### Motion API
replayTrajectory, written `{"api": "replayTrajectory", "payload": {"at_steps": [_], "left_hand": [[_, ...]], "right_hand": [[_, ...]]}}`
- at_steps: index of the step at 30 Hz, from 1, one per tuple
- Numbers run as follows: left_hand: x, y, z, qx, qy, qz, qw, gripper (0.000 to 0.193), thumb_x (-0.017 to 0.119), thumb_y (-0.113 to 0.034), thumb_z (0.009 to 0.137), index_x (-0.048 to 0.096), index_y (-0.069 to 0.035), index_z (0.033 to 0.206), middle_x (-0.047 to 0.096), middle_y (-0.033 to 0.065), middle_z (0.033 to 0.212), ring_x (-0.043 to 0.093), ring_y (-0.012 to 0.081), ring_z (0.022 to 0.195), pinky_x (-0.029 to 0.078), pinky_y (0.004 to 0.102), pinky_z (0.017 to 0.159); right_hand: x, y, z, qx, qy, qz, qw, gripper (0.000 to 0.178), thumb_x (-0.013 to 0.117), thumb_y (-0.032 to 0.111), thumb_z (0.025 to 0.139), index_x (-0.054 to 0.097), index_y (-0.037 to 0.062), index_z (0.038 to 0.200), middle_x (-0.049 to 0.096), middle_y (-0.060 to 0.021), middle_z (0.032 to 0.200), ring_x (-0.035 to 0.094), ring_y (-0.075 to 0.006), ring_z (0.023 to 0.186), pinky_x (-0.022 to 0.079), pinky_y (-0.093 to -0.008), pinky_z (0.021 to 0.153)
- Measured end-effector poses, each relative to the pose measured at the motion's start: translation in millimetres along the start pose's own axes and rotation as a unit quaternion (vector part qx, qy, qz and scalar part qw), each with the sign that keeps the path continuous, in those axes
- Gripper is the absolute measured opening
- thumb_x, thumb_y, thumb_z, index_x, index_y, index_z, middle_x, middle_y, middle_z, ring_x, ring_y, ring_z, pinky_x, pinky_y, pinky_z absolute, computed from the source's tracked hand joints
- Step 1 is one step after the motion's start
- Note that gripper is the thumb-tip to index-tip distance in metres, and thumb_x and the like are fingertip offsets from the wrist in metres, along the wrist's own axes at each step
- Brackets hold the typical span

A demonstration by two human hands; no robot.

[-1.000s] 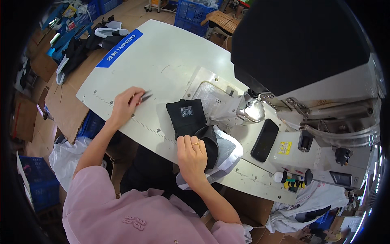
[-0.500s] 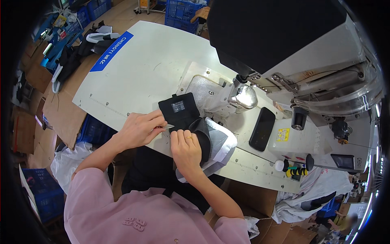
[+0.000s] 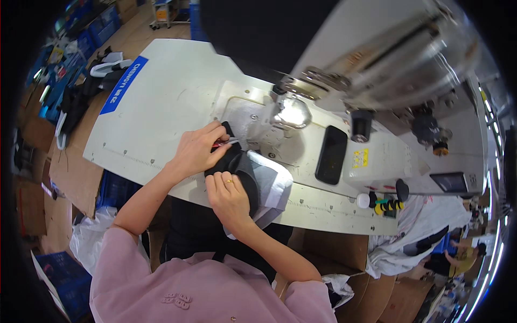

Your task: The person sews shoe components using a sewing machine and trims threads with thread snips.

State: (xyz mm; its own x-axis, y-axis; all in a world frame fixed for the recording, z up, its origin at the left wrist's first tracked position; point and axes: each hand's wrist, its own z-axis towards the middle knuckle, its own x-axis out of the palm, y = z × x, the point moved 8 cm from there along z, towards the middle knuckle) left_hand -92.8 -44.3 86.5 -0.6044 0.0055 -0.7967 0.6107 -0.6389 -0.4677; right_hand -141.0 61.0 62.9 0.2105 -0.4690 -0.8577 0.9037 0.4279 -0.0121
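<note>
My left hand point(image 3: 198, 151) pinches a small tool point(image 3: 232, 141) with a red handle and a pale metal tip, held over black fabric. It looks like thread snips, but the fingers cover most of it. Below, my right hand point(image 3: 228, 198) has its fingers closed on the black fabric piece point(image 3: 249, 180), pressing it near the table's front edge. A grey and white section point(image 3: 276, 182) of that piece bulges out to the right of my hand. Just beyond the cloth is the metal bed of a sewing machine point(image 3: 253, 121), with its shiny head point(image 3: 293, 113) above.
A black phone point(image 3: 331, 155) lies on the white machine table point(image 3: 161, 97), right of the sewing head. Black and white pieces point(image 3: 81, 102) rest on cardboard at the left. White cloth point(image 3: 404, 242) hangs at the right. Another person point(image 3: 466, 255) is far right.
The view has shifted. My left hand has moved the tool farther forward over the black fabric, whose labelled flap is now mostly covered. My right hand keeps its grip.
</note>
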Motion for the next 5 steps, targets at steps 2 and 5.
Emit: {"api": "replayTrajectory", "payload": {"at_steps": [2, 5], "left_hand": [[-0.6, 2.1, -0.2, 0.014, -0.028, -0.026, 0.999, 0.016, 0.072, -0.016, 0.082, 0.06, -0.006, 0.087, 0.058, 0.0058, 0.083, 0.063, 0.0233, 0.068, 0.048, 0.0343, 0.058], [-19.1, 27.5, 3.6, -0.049, -0.107, -0.171, 0.978, 0.007, 0.068, -0.011, 0.088, 0.063, -0.007, 0.09, 0.065, 0.0109, 0.087, 0.067, 0.0206, 0.074, 0.055, 0.035, 0.069]], "right_hand": [[2.9, -2.1, -1.8, 0.009, 0.016, 0.019, 1.0, 0.009, 0.057, 0.016, 0.077, 0.05, 0.0106, 0.079, 0.047, -0.0056, 0.079, 0.051, -0.0192, 0.082, 0.044, -0.0305, 0.078], [-2.8, -9.1, -6.4, 0.031, 0.008, 0.034, 0.999, 0.01, 0.057, 0.017, 0.076, 0.052, 0.0101, 0.08, 0.048, -0.0057, 0.08, 0.051, -0.02, 0.084, 0.044, -0.0305, 0.079]]}}
